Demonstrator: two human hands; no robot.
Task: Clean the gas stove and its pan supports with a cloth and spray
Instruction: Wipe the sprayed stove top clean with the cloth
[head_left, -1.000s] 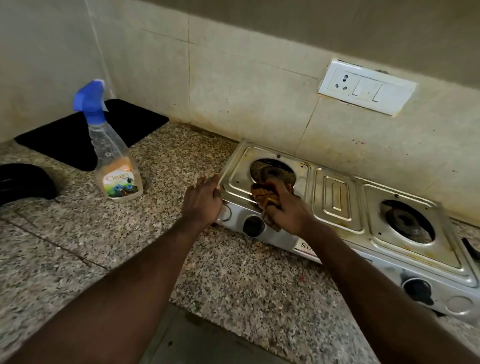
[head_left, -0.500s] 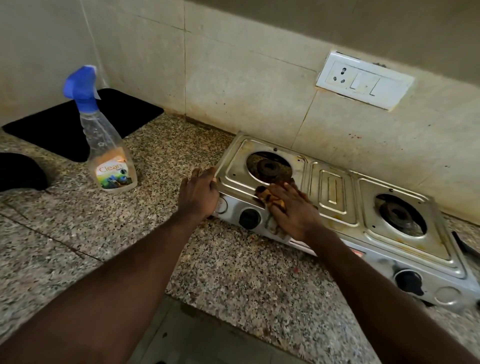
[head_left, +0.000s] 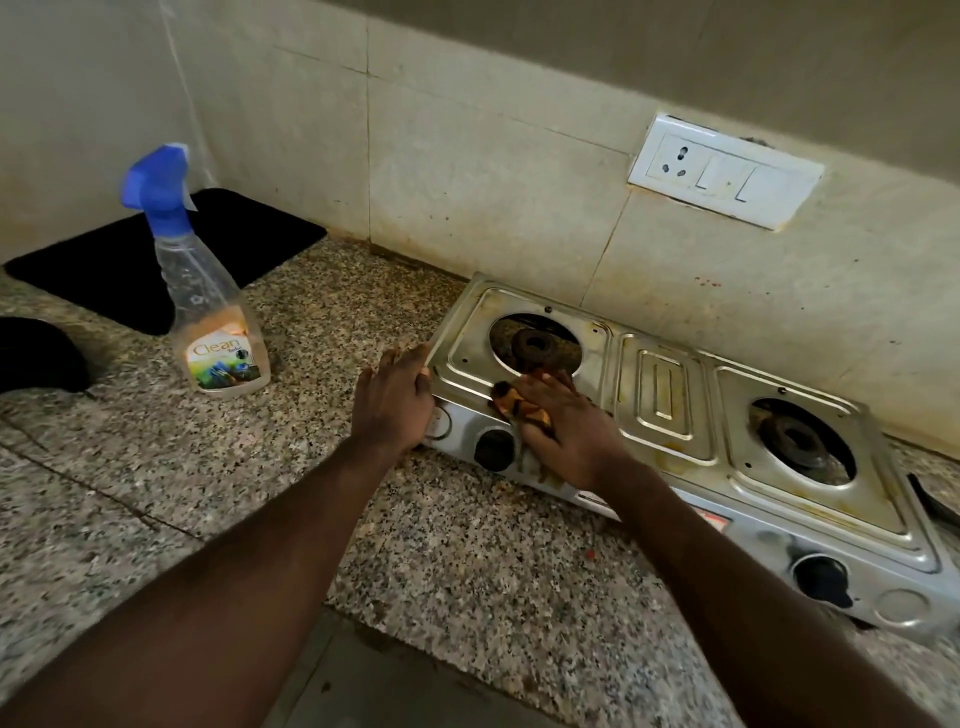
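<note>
A steel two-burner gas stove (head_left: 670, 395) stands on the granite counter (head_left: 467, 561) against the tiled wall, with no pan supports on its burners. My left hand (head_left: 392, 402) grips the stove's near left corner. My right hand (head_left: 563, 428) presses a brown-orange cloth (head_left: 514, 402) flat on the front rim of the left burner tray, just above the left black knob (head_left: 493, 449). Most of the cloth is hidden under my fingers. A clear spray bottle (head_left: 208, 301) with a blue trigger head stands on the counter to the left of the stove.
A black mat (head_left: 104, 270) lies in the back left corner behind the bottle. A black object (head_left: 36, 353) sits at the left edge. A white socket and switch plate (head_left: 724, 171) is on the wall above the stove. Another dark item (head_left: 930, 501) shows at the stove's right end.
My right hand with the cloth slid from over the left burner down to the tray's front rim. My left hand stays on the stove's corner.
</note>
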